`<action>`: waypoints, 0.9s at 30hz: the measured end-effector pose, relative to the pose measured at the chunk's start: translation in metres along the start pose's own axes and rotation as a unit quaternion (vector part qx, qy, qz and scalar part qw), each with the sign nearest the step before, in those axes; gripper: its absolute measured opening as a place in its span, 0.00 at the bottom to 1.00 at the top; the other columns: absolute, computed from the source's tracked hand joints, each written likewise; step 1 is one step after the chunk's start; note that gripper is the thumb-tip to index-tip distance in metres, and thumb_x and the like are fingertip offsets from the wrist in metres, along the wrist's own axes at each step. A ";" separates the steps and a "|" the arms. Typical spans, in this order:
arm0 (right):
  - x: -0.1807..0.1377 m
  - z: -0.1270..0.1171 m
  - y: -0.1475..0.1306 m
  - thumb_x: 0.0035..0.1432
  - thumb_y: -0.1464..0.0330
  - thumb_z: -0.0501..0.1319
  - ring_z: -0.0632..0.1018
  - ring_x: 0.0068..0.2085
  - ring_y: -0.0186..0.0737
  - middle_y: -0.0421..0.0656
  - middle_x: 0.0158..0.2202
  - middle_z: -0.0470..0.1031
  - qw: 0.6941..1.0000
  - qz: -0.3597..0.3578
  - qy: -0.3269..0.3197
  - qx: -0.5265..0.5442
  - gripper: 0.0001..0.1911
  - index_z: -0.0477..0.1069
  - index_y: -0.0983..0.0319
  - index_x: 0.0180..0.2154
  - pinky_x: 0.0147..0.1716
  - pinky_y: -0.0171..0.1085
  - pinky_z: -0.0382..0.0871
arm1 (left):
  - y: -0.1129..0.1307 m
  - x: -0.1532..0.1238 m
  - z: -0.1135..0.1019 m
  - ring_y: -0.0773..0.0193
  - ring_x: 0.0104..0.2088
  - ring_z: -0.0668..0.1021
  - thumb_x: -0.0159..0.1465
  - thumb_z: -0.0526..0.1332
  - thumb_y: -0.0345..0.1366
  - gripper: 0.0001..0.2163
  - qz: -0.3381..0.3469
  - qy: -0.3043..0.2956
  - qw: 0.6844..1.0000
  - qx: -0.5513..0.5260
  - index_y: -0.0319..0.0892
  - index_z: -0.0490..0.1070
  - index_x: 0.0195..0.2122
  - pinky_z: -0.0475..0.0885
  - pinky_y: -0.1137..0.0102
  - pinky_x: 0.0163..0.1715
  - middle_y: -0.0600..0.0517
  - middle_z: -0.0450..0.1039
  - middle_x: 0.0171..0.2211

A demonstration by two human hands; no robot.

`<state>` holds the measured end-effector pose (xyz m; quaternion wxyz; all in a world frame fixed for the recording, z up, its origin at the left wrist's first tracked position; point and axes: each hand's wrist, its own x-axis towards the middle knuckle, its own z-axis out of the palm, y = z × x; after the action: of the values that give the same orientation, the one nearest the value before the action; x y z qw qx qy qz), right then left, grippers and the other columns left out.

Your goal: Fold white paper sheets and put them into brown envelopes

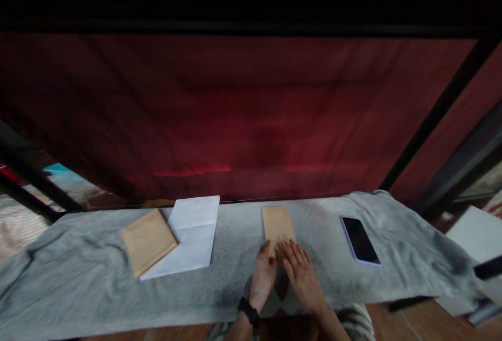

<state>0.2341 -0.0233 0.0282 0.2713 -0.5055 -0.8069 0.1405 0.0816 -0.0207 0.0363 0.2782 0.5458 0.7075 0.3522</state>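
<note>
A narrow folded piece of brown paper (276, 220) lies on the grey cloth in front of me. My left hand (263, 273), with a black watch on the wrist, is at the paper's near left edge, its fingers bent and seeming to grip that edge. My right hand (301, 273) rests flat on the near right part of the paper, fingers stretched out. The paper's near end lies between both hands and is partly hidden by them.
A grey cloth (243, 236) covers the long table. On the left, a stack of brown paper (149, 239) overlaps a creased white sheet (196, 231). A phone (361, 241) lies to the right. Behind the table hangs a red curtain (251, 121).
</note>
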 end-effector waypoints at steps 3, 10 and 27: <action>-0.002 0.014 0.008 0.70 0.59 0.46 0.58 0.69 0.47 0.46 0.69 0.55 0.989 -0.028 -0.039 -0.137 0.27 0.57 0.58 0.67 0.68 0.51 0.50 | -0.003 -0.005 0.000 0.54 0.59 0.73 0.61 0.48 0.25 0.25 0.022 0.013 0.997 0.079 0.34 0.68 0.59 0.66 0.60 0.61 0.38 0.72 0.58; -0.008 0.018 0.010 0.68 0.65 0.52 0.60 0.68 0.50 0.46 0.68 0.58 0.990 -0.057 -0.020 -0.129 0.24 0.65 0.57 0.63 0.68 0.53 0.49 | 0.008 0.037 0.016 0.52 0.70 0.56 0.68 0.49 0.36 0.24 0.163 -0.037 0.962 0.217 0.38 0.60 0.66 0.54 0.53 0.68 0.42 0.56 0.69; -0.012 -0.012 0.003 0.67 0.68 0.55 0.68 0.64 0.46 0.44 0.65 0.65 0.985 -0.146 -0.088 0.028 0.24 0.64 0.55 0.63 0.65 0.49 0.62 | 0.012 0.116 0.023 0.52 0.71 0.51 0.71 0.46 0.43 0.23 0.218 -0.063 0.937 0.265 0.52 0.59 0.67 0.39 0.47 0.69 0.53 0.53 0.70</action>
<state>0.2475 -0.0335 0.0325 0.2306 -0.3601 -0.8885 0.1662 0.0775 0.0982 0.0315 0.0840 0.7617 0.6199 0.1687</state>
